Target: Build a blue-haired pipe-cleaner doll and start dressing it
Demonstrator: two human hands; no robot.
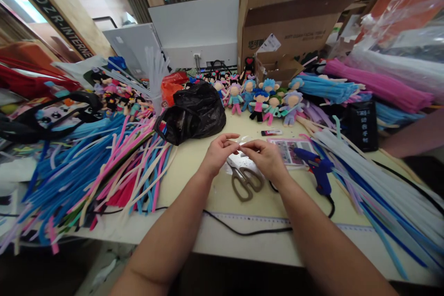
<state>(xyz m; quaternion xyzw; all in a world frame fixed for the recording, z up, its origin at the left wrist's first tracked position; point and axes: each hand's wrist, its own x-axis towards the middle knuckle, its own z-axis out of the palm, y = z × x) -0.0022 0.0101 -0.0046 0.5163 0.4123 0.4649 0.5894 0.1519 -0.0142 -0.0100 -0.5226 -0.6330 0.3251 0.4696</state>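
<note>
My left hand (pixel 218 151) and my right hand (pixel 265 157) meet over the middle of the table, fingertips pinched together on a small pale piece (pixel 242 144) that I cannot make out. Just below them lie grey-handled scissors (pixel 244 181) on the tabletop. A blue glue gun (pixel 317 169) rests to the right of my right hand, its black cord running along the table's front edge.
A black plastic bag (pixel 194 112) sits behind my left hand. Blue and pink pipe cleaners (pixel 86 171) heap at left, white and blue ones (pixel 374 185) at right. Small dolls (pixel 263 99) line the back before an open cardboard box (pixel 287 23). A ruler (pixel 249 218) lies near the front edge.
</note>
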